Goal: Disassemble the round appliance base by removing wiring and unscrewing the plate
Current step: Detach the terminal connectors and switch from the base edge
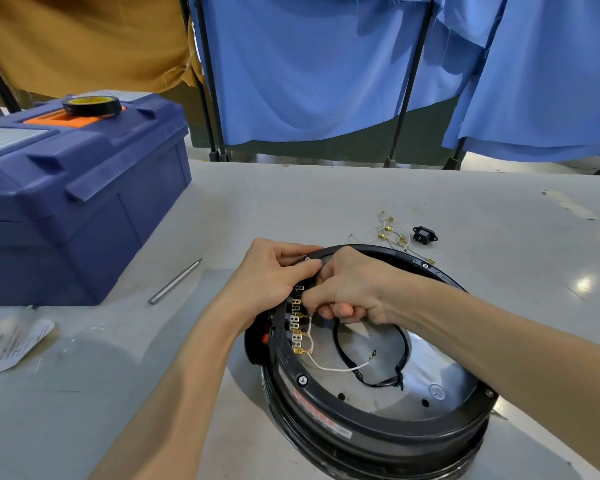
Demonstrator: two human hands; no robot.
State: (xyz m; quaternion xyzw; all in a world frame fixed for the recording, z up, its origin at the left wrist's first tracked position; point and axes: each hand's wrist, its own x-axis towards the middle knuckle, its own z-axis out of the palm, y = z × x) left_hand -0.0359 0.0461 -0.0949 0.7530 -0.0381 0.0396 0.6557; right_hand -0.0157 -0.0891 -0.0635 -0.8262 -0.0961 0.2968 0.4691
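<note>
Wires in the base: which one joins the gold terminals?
The white wire, clipped to the terminal row; the black cable loops over the metal plate.

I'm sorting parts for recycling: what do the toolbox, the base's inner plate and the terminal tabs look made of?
Toolbox: matt blue moulded plastic, with moulded ribs. Inner plate: probably metal, shiny silver, mirroring the light. Terminal tabs: metal, some brass-coloured, some silvery.

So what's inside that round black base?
A shiny metal plate, a black wire loop, a white wire and brass terminals. The left hand and right hand hide the upper terminals.
</note>
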